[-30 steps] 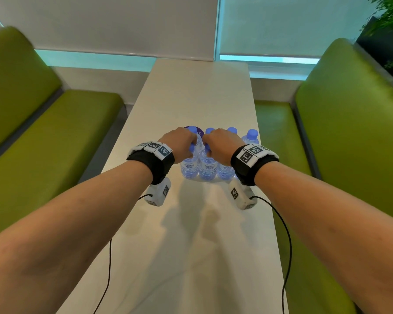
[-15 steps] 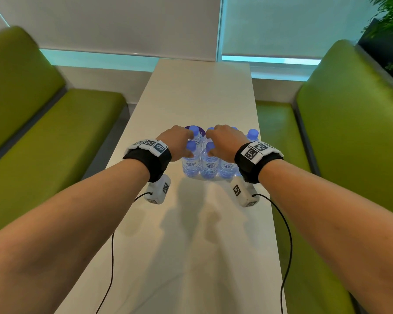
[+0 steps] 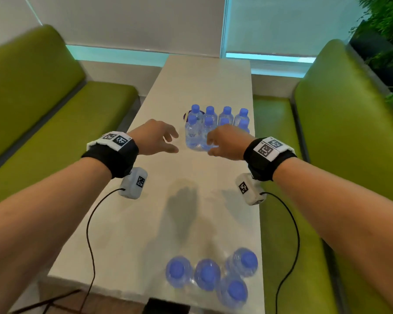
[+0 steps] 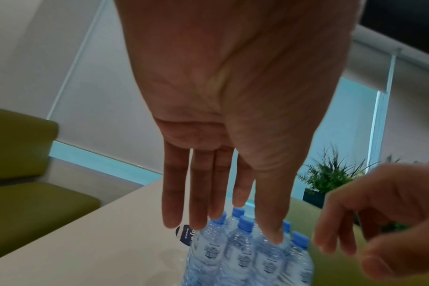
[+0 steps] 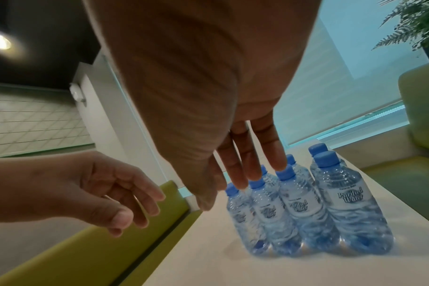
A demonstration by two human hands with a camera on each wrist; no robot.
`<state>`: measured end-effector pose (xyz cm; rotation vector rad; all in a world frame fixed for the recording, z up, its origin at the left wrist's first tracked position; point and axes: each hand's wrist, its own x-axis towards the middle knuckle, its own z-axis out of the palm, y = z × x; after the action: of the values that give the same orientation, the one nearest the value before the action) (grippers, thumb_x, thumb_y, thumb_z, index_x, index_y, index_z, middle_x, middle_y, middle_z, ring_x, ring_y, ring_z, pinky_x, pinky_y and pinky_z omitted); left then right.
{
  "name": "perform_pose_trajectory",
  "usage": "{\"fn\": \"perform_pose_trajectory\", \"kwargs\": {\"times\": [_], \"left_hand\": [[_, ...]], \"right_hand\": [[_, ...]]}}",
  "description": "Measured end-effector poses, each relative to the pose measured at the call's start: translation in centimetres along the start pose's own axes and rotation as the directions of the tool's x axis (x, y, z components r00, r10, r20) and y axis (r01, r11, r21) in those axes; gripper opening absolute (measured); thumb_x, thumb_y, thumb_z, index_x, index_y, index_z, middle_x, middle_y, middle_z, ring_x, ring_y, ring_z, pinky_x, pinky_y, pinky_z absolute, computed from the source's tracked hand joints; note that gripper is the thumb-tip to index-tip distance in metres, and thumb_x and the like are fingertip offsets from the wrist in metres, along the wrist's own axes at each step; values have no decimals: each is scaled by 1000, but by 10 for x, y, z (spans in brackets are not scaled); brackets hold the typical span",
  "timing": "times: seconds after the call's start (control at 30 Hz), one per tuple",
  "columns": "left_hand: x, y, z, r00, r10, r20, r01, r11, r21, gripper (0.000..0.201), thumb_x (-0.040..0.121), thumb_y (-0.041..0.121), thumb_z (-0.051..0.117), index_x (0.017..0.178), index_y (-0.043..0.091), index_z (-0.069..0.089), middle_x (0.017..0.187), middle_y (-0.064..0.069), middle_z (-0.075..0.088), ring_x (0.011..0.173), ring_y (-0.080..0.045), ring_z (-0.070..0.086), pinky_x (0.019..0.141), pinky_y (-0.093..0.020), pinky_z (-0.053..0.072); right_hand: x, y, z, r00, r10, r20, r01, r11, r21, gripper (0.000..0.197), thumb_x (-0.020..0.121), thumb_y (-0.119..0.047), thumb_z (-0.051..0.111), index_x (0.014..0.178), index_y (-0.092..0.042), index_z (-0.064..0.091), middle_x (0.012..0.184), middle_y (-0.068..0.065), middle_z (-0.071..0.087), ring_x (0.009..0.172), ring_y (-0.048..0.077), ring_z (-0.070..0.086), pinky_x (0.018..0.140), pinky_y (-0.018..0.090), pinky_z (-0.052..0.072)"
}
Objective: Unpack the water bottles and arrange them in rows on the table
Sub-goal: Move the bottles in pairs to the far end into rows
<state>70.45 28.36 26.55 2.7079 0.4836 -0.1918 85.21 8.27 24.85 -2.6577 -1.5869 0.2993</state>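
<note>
Both hands hover empty over the counter (image 3: 204, 82), fingers loose: left hand (image 3: 156, 138) with fingers relaxed and slightly spread, right hand (image 3: 227, 141) with fingers gently curled around nothing, thumb out. Neither touches a bottle; the wrist views show straight, free fingers over blue caps. Straight ahead, on the far side of the hands, stands the far bottle block (image 3: 216, 128): eight bottles, upright, two rows of four, rows running left-right across the counter, bottles touching each other. The right hand covers the front row's right end in the head view and looks nearer to it; the left hand sits just beside the block's front-left corner, a gap showing between them. A dark label or wrap scrap (image 3: 186, 116) peeks behind the block's left corner; hard to tell what it is. At the counter's near edge stands the near cluster (image 3: 213, 274): four bottles, seen cap-down from above, three in a rough row and one offset closer, blurred. Total twelve bottles counted. Judgement: the near four look unsorted, so the next reach likely goes back toward the body. Green benches flank the counter on both sides.
</note>
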Motion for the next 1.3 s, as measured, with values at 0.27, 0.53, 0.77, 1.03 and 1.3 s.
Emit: {"fn": "perform_pose_trajectory", "kwargs": {"times": [0.27,0.53,0.77,1.03,1.3], "left_hand": [[-145,51,45,982,65,174,-69,997,17,49,76,59,77,119,36,68,106,14,68,92,-7,66,86,-28,54],[-208,60,124,939,40,340,-88,988,126,52,71,50,83,114,26,66,105,4,63,93,-17,61,80,-31,51],[-214,58,161,973,91,214,-125,980,152,31,78,34,76,99,20,59,94,2,51,86,-22,56,74,-37,49],[-171,49,131,971,131,202,-151,985,84,28,76,34,79,91,18,62,90,1,56,81,-18,50,67,-31,40],[-9,65,75,987,158,44,-161,984,83,30,76,31,84,96,14,68,87,1,60,83,-22,57,68,-29,41]], "right_hand": [[-129,-72,17,947,-131,292,114,991,75,36,84,-50,73,112,-28,72,98,-9,65,94,14,57,84,33,50],[-187,-125,68,876,-219,430,267,962,-54,52,83,-58,68,125,-27,61,95,-7,61,94,20,60,82,36,51],[-196,-135,94,901,-239,363,314,935,-164,31,86,-41,72,99,-16,59,76,-3,51,70,22,57,61,31,44],[-164,-109,79,928,-201,313,237,968,-82,23,87,-31,66,92,-16,49,71,-2,40,71,28,52,61,32,41],[-77,-2,24,990,32,140,-25,998,-56,28,86,-29,71,100,-6,63,90,10,62,79,30,55,65,34,44]]}}
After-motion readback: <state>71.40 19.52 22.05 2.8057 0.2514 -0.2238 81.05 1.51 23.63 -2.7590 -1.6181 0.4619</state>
